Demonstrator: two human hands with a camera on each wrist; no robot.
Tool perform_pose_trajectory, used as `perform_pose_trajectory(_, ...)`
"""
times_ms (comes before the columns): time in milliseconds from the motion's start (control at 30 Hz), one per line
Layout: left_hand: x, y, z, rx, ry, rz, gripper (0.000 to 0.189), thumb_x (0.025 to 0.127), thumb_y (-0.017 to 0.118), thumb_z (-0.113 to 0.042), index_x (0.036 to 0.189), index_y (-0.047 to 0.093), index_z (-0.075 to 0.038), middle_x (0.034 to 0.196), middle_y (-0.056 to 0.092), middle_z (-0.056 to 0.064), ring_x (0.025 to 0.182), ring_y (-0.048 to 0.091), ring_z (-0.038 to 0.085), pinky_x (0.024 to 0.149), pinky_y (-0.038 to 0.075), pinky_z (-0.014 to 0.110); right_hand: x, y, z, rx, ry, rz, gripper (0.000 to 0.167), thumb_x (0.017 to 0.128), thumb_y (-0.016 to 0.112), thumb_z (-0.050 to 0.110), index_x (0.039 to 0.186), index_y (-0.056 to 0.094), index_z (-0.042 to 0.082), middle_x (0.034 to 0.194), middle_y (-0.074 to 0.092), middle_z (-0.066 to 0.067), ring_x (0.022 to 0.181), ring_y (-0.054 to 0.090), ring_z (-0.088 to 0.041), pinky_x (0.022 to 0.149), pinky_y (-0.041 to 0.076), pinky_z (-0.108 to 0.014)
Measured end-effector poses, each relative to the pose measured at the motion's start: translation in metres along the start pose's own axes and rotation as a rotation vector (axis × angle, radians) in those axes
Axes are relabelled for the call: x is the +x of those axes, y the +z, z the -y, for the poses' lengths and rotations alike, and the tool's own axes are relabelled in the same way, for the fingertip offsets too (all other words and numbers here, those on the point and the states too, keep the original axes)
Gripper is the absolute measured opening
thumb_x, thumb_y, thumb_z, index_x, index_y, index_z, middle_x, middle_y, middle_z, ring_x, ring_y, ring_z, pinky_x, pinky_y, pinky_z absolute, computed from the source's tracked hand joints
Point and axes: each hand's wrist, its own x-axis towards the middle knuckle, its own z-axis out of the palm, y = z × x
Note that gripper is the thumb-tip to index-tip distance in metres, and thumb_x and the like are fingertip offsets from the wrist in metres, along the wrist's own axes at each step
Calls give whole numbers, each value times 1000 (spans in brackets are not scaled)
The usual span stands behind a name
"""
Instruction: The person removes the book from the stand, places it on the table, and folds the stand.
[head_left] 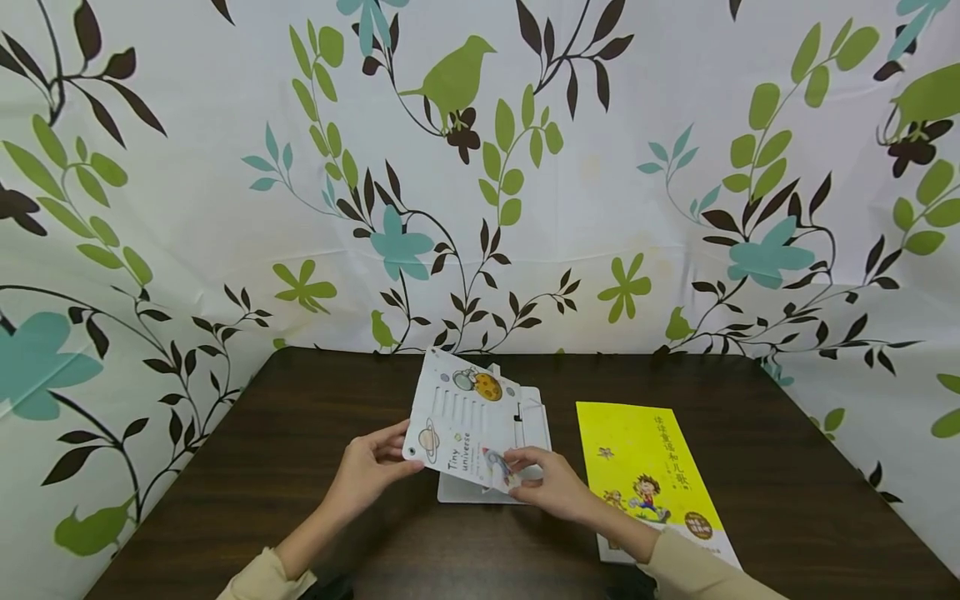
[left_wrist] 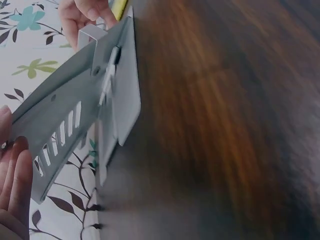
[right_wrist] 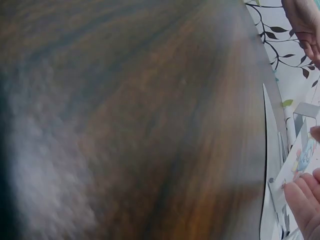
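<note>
A white metal book stand (head_left: 457,417) with "Tiny universe" and planet drawings on its panel stands mid-table, its panel tilted up from a flat base (head_left: 472,493). My left hand (head_left: 360,467) grips the panel's left edge, thumb in front and fingers behind, as the left wrist view also shows. At the lower right corner, beside the rocket drawing, my right hand (head_left: 551,485) pinches the panel. Slots and a hinged support (left_wrist: 107,82) show on its grey back in the left wrist view. A bent lip (right_wrist: 306,110) sticks out close to my right fingers in the right wrist view.
A yellow book (head_left: 645,467) with cartoon children on its cover lies right of the stand, partly under my right forearm. The dark wooden table (head_left: 300,417) reaches back to a white cloth (head_left: 570,208) printed with leaves and birds.
</note>
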Motion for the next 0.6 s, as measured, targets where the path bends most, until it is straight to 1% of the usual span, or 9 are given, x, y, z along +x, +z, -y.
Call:
perform_pose_trajectory(67, -1, -2, 3, 18, -22, -4, 60, 65, 78, -2, 120, 56, 3, 87, 67, 11, 73, 64, 12, 62, 49, 21, 1, 2, -2, -26, 1, -19, 39, 77, 70, 6, 113, 58, -3, 114, 56, -18, 98, 54, -28, 77, 51, -36)
perform_pose_trajectory(200, -3, -5, 10, 52, -41, 7, 60, 65, 79, -4, 119, 56, 5, 87, 67, 11, 72, 64, 13, 61, 48, 20, 1, 3, -4, -74, -12, -33, 37, 76, 70, 4, 110, 59, -4, 113, 57, -17, 96, 55, -28, 76, 51, -33)
perform_pose_trajectory(400, -5, -8, 20, 93, -62, 33, 59, 66, 79, -5, 118, 55, 8, 86, 67, 11, 72, 64, 13, 61, 49, 20, 1, 5, -8, -123, -31, -15, 36, 76, 69, 1, 110, 60, -4, 111, 58, -17, 95, 55, -27, 75, 52, -32)
perform_pose_trajectory(600, -6, -9, 28, 150, -66, 44, 58, 65, 79, -4, 115, 55, 12, 82, 66, 10, 69, 63, 13, 57, 48, 20, 2, 6, -8, -188, -50, -18, 35, 75, 69, -2, 109, 61, -3, 106, 60, -14, 92, 56, -24, 74, 52, -30)
